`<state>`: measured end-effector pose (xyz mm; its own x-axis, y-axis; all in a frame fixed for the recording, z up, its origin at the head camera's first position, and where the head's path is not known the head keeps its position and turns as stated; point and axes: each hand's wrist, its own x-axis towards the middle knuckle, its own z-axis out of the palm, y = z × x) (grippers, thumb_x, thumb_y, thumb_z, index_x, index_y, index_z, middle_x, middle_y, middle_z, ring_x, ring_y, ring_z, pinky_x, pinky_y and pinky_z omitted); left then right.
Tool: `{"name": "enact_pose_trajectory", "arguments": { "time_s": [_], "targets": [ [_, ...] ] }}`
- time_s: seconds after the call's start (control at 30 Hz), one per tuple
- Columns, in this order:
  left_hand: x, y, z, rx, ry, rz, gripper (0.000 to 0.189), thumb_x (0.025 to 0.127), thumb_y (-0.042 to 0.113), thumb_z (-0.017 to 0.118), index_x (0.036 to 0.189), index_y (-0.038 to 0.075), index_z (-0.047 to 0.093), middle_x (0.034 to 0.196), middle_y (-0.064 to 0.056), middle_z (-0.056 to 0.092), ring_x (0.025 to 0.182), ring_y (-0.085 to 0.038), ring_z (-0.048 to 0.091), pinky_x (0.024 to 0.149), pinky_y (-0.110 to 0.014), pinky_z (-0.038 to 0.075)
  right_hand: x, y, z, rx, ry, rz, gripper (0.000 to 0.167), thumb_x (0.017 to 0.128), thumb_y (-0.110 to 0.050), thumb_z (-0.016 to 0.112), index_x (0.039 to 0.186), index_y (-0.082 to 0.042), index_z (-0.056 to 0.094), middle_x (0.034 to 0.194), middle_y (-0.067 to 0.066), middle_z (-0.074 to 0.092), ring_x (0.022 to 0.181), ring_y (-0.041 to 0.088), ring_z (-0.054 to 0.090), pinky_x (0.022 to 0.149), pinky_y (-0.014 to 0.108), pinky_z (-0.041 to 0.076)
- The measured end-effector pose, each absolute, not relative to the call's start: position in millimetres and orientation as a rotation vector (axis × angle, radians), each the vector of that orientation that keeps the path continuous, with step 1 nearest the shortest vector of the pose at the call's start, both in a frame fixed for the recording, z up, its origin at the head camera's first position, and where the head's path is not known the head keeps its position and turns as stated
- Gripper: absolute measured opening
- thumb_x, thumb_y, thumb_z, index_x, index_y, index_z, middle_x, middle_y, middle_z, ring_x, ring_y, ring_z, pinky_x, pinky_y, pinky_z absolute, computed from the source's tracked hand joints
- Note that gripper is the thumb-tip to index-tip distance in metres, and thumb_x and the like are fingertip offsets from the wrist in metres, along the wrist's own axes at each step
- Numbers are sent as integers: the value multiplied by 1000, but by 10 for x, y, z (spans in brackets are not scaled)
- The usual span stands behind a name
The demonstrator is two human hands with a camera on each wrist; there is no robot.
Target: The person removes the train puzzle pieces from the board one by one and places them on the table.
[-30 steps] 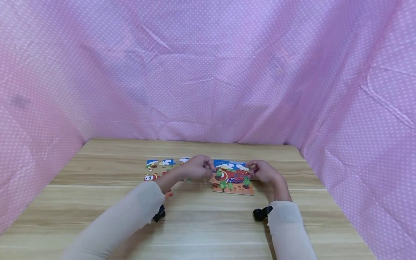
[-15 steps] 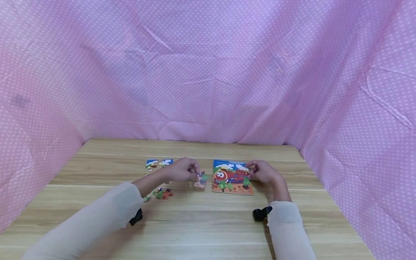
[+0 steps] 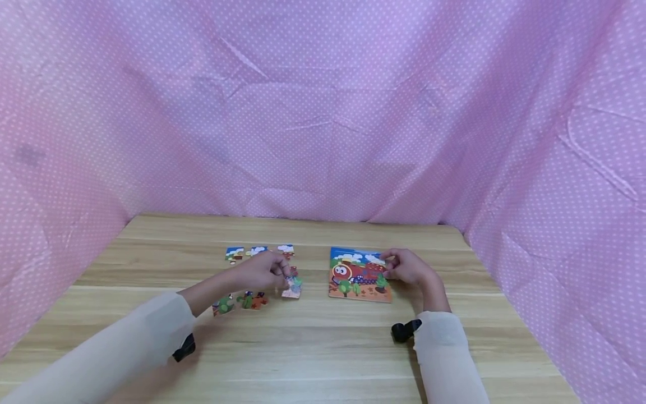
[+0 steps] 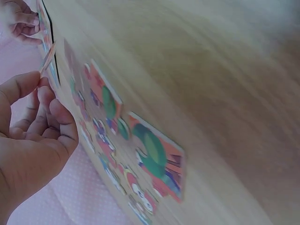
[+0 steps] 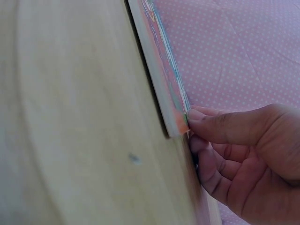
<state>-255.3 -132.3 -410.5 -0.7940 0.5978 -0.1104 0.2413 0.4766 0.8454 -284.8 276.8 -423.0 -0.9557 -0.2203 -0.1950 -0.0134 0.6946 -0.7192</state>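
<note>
In the head view my left hand pinches a jigsaw puzzle piece by its edge, low over the table. The left wrist view has this piece edge-on between thumb and fingertips of the left hand. Loose puzzle pieces lie around and under that hand, some of them hidden by it. To the right is a puzzle board with a red train picture, flat on the wood. My right hand grips the board's right edge. Up close, the right hand has its thumb against the board's corner.
The wooden table bears all the pieces. Pink dotted cloth hangs behind and at both sides. A black wrist camera sits under each cuff, the left one and the right one.
My left hand has moved left from over the board, carrying the piece toward the loose ones. That uncovers the board's left part. The right hand stays at the board's edge.
</note>
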Motion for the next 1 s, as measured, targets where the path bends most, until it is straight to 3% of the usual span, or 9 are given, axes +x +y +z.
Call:
{"name": "enact_pose_trajectory", "arguments": {
  "time_s": [0.1, 0.33, 1.0],
  "targets": [
    [-2534, -1385, -4109, 684, 2365, 1215, 11, 94, 5, 70, 102, 5, 62, 90, -7, 64, 81, -19, 57, 69, -31, 50, -2856, 2764, -4229, -193, 2641, -1119, 38, 94, 3, 69, 131, -2, 62, 94, 9, 60, 84, 22, 53, 75, 33, 46],
    [-2503, -1434, -4142, 700, 2410, 1148, 6, 96, 3, 67, 99, 5, 63, 98, -5, 65, 82, -18, 59, 67, -29, 50, -2854, 2766, -4234, -177, 2630, -1141, 39, 94, 4, 69, 131, -2, 61, 93, 9, 60, 82, 22, 53, 73, 32, 46],
    [-2502, -1438, -4239, 809, 2491, 1007, 6, 92, 0, 71, 91, 4, 67, 82, 1, 64, 71, -12, 55, 63, -24, 49, -2848, 2770, -4257, -172, 2640, -1141, 37, 92, 3, 71, 128, -2, 63, 91, 8, 58, 81, 22, 52, 73, 32, 44]
  ]
}}
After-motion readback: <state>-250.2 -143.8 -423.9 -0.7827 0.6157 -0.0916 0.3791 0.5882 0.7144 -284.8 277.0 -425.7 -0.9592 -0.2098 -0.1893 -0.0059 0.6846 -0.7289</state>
